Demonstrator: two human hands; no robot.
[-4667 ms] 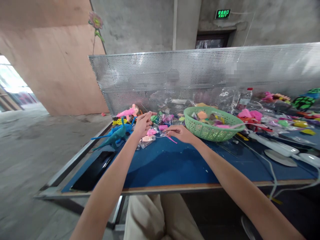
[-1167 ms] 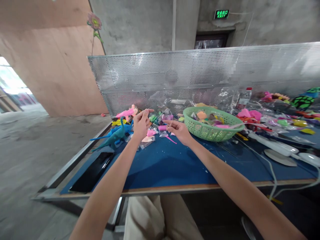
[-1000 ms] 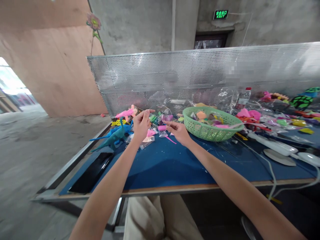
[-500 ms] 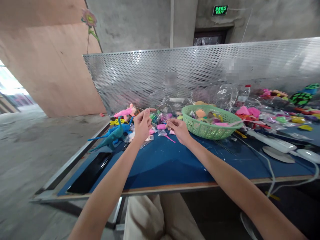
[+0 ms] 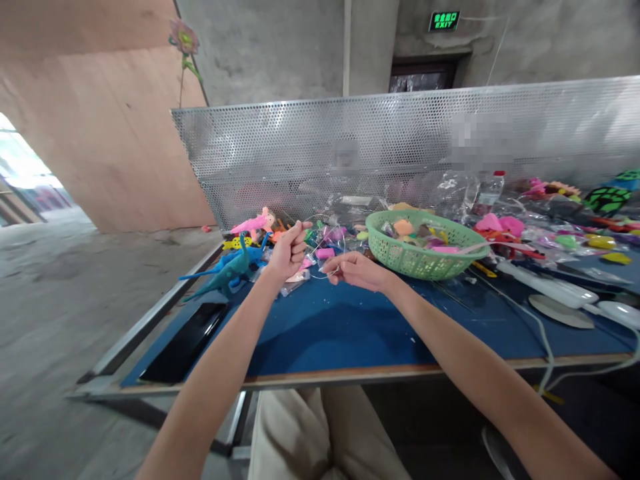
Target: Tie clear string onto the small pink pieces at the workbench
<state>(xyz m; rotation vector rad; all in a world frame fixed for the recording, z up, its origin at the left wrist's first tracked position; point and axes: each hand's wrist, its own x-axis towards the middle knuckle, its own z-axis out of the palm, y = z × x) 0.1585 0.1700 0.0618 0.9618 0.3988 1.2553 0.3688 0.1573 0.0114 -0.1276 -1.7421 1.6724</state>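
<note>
My left hand (image 5: 289, 252) is closed above the table, its fingertips pinching a thin clear thread (image 5: 316, 276). The thread curves in a loose loop between my two hands. My right hand (image 5: 357, 271) is held lower, its index finger pointing left and the fingers close together on the thread. Behind and between the hands lie a pink cylinder-shaped piece (image 5: 325, 254) and small clear plastic bags (image 5: 295, 283). Left of my left hand stands a teal long-necked toy dinosaur (image 5: 231, 272), with a pink toy (image 5: 254, 223) behind it.
A green plastic basket (image 5: 425, 265) of colourful soft pieces stands right of my right hand. A black phone-like slab (image 5: 183, 343) lies at the table's left front. White tools with a cord (image 5: 547, 283) lie at right. A perforated metal panel (image 5: 300, 147) runs along the back.
My right hand has moved slightly down and its fingers have stretched leftwards. My left hand's fingers have curled more. The thread now hangs in a visible loop between them.
</note>
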